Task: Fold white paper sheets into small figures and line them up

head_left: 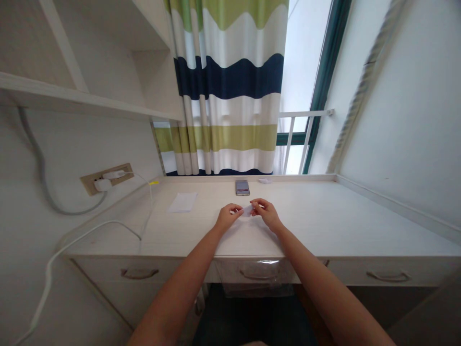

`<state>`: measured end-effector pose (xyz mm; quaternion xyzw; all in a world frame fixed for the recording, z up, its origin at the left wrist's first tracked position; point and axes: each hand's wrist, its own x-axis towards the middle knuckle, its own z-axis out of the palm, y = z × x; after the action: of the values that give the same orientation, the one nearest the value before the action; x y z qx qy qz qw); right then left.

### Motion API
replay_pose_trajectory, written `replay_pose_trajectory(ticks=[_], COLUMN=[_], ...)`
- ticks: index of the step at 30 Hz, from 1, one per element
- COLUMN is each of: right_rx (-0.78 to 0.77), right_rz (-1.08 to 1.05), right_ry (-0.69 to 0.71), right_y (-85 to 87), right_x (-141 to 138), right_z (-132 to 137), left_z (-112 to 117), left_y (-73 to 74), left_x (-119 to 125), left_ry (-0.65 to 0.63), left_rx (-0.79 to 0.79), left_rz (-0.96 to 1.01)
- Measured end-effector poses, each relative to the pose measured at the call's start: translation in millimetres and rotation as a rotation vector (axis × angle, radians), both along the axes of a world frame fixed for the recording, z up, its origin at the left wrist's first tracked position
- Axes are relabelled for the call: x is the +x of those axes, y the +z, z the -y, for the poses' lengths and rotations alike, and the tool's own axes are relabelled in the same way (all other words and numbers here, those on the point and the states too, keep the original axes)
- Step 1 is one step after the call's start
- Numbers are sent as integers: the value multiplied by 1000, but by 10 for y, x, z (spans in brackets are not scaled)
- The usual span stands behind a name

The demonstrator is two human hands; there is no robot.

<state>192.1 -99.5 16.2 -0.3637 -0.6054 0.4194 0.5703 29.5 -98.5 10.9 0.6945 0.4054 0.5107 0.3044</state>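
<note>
Bare forearms stretch out from the bottom edge and meet over the front middle of the white worktop. The left hand and the right hand face each other with fingertips drawn in. Each pinches one end of a small pale piece, which is held between them just above the surface. It is too small to tell what it is made of.

Clear plastic film hangs over the front edge below the wrists, covering the middle one of the drawers. Beyond the hands a phone lies flat near the back edge. A sheet of paper lies further left, well apart from both hands.

On the left wall a socket carries a white plug, and its cable droops past the corner of the worktop. A striped curtain hangs at the window behind.
</note>
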Motion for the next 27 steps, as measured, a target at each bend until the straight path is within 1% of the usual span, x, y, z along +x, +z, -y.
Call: replay_pose_trajectory(ticks=[2,5,9,12,16,22,27], right_rx=[12,38,63,66,66,78,82], right_rz=[-24,-29,-21,-22,-14,-12,28], right_ry=[18,57,107,140,152,158,88], right_y=[3,11,36,62,82,43,7], right_x=[-3,-7,-18,-26,-28,-26,-35], right_z=[5,18,51,82,105,64,46], left_z=[14,34,53,63,63,23,-11], left_y=[-17,-39,-46,-30,-15,-39,-60], left_x=[19,56,91,98,102,92,71], left_ry=[-39,-139,-281,-341,-365,-364,-344], left_rx=[-5,-47,-129,-206,-271,-278,-269], left_rz=[-37,-44,74,140,175,173,207])
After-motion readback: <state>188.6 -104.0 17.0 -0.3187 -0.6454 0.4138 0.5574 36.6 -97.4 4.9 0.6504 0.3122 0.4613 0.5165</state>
